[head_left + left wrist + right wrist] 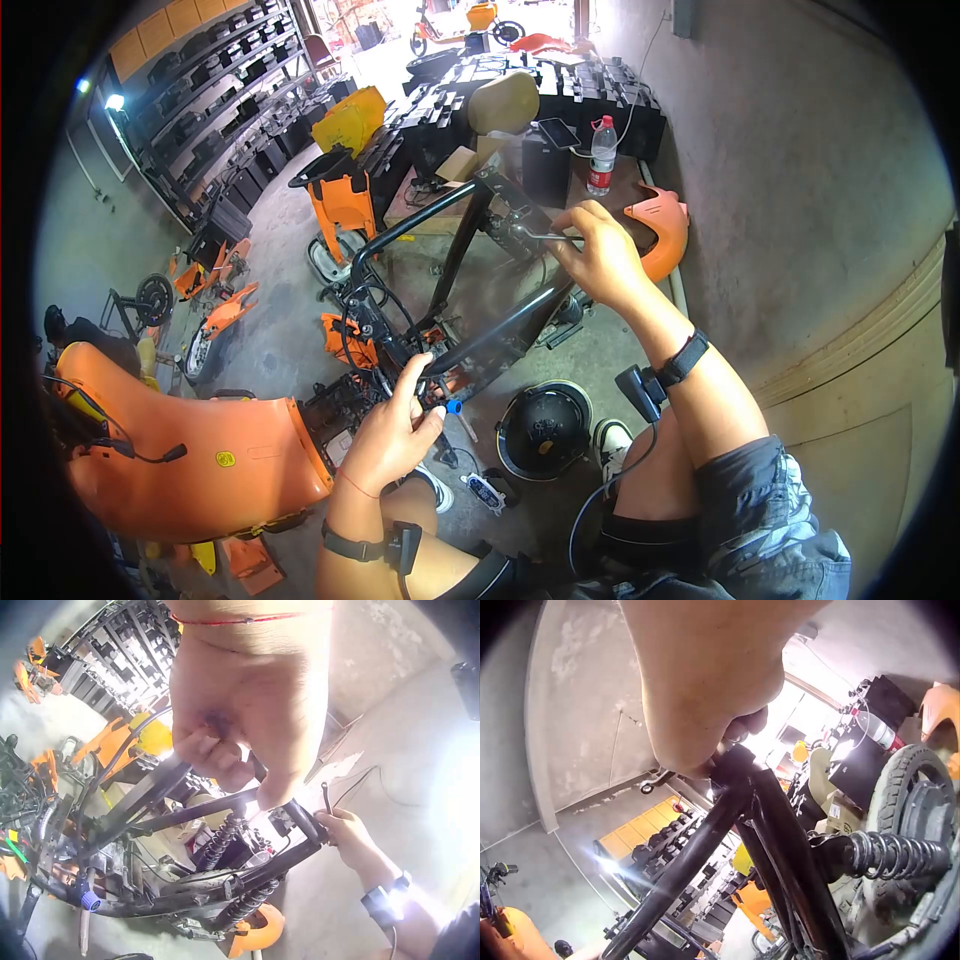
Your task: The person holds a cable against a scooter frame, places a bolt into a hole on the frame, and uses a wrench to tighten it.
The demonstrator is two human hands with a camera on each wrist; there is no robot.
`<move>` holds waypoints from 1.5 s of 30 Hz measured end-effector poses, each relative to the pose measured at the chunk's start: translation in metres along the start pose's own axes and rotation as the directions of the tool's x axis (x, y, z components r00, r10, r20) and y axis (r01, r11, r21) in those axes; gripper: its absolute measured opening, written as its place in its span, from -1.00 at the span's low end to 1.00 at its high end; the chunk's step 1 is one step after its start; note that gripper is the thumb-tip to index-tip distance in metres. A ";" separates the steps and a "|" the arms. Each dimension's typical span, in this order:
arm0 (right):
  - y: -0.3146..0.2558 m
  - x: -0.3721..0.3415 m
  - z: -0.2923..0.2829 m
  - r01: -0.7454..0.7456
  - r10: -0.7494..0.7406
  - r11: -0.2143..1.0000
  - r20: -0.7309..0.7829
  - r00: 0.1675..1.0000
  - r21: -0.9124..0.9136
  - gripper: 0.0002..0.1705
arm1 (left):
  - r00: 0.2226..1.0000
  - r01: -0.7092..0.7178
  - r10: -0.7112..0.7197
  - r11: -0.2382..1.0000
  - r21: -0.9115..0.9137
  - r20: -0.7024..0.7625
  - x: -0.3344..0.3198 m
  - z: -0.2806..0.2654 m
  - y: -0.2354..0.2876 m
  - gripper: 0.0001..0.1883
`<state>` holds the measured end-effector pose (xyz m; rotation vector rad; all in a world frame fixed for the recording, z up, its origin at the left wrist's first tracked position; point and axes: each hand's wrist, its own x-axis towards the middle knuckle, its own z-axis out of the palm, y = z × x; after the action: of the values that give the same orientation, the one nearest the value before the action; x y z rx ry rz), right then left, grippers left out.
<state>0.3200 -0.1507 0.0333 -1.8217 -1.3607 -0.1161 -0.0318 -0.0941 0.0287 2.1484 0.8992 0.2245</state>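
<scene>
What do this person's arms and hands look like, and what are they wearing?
No gloves show. The left hand has a thin red string round its wrist; higher up are a black strap and a small dark box. Above the right hand sits a similar strap and box, trailing a dark cable.

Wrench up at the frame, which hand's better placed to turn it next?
Probably your right hand: it holds the wrench, while your left hand is farther off, by the black frame's lower part.
</scene>
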 end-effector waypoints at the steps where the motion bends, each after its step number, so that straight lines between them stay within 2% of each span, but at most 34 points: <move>1: 0.001 0.000 0.001 0.000 0.000 1.000 0.000 1.000 0.000 -0.67 | 1.000 0.000 0.000 1.000 0.000 0.000 0.000 0.000 0.001 -0.19; 3: -0.001 -0.001 0.003 0.051 -0.050 0.998 -0.047 0.998 0.022 -0.67 | 1.000 0.011 -0.011 1.000 0.014 0.000 0.000 -0.001 0.003 -0.19; 6: -0.008 -0.002 0.000 0.013 -0.012 1.000 -0.070 0.997 0.005 -0.69 | 1.000 0.005 -0.005 1.000 0.001 -0.001 -0.001 -0.001 0.001 -0.19; 10: 0.000 0.000 0.000 -0.029 0.028 0.999 -0.017 0.999 -0.032 -0.69 | 1.000 0.012 -0.012 1.000 0.000 0.000 0.000 0.000 0.001 -0.18; 12: 0.000 0.000 0.000 0.022 -0.022 1.000 -0.031 0.999 0.009 -0.69 | 1.000 0.011 -0.011 1.000 -0.013 0.005 0.000 0.000 0.001 -0.19; 15: -0.007 -0.001 0.000 0.023 -0.022 1.000 -0.072 0.997 0.012 -0.71 | 1.000 -0.004 0.004 1.000 0.005 0.003 0.000 -0.001 0.001 -0.19; 18: -0.001 0.001 0.002 0.015 -0.017 0.999 -0.034 0.999 -0.046 -0.70 | 1.000 0.012 -0.012 1.000 -0.007 0.008 0.000 -0.001 0.002 -0.19; 25: -0.005 0.000 0.003 0.032 -0.034 0.999 -0.075 0.997 -0.027 -0.73 | 1.000 0.014 -0.014 1.000 -0.015 0.017 0.000 -0.001 0.000 -0.19; 27: -0.004 0.001 0.003 -0.008 0.005 0.997 -0.034 0.999 -0.073 -0.74 | 1.000 0.010 -0.010 1.000 -0.004 0.012 0.000 -0.001 0.001 -0.19; 30: -0.001 0.002 0.001 0.015 -0.015 0.999 0.006 1.000 -0.052 -0.71 | 1.000 0.017 -0.017 1.000 -0.014 0.012 0.000 -0.001 -0.001 -0.18; 34: -0.002 0.002 0.002 0.070 -0.070 0.997 -0.011 0.997 -0.025 -0.71 | 1.000 0.005 -0.005 1.000 0.004 0.003 0.000 0.000 -0.002 -0.18; 36: -0.007 0.000 0.003 0.054 -0.056 0.998 -0.064 0.996 -0.037 -0.73 | 1.000 0.013 -0.013 1.000 0.019 0.007 0.000 -0.001 0.000 -0.18; 40: -0.003 0.001 0.003 0.015 -0.019 0.996 -0.053 0.998 -0.083 -0.72 | 1.000 0.006 -0.006 1.000 0.023 0.000 0.000 -0.001 -0.001 -0.18; 43: 0.003 0.002 0.005 0.033 -0.034 0.997 -0.010 0.999 -0.070 -0.69 | 1.000 -0.007 0.007 1.000 -0.010 -0.005 0.000 0.000 -0.001 -0.19; 45: 0.001 0.002 0.007 0.106 -0.110 0.993 -0.054 0.993 -0.059 -0.67 | 1.000 0.006 -0.006 1.000 -0.001 0.002 0.000 -0.001 0.001 -0.19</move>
<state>0.3192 -0.1449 0.0291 -1.7766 -1.4286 -0.2633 -0.0315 -0.0943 0.0301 2.1443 0.9043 0.2194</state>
